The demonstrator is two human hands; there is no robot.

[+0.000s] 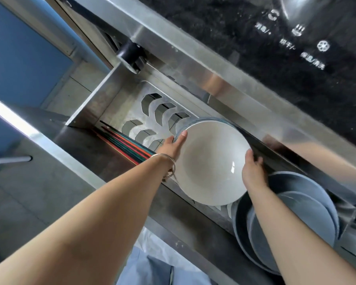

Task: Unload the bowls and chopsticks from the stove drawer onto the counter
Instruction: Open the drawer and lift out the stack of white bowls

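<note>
Grey-blue bowls [308, 214] stacked on edge just right of the round white ceramic bowl [209, 163]. Left hand [173, 147] and right hand [253, 171] clamp its opposite rims, thumbs over the edge, for a level lift above the steel drawer [95, 108]. Coloured chopsticks [123, 145] left of it, counter beyond.

Black control panel [296, 38] (white icons)

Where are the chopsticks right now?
In the head view, the chopsticks lie bundled along the near-left edge of the open drawer, left of the white bowl and just beyond the left hand.
</note>
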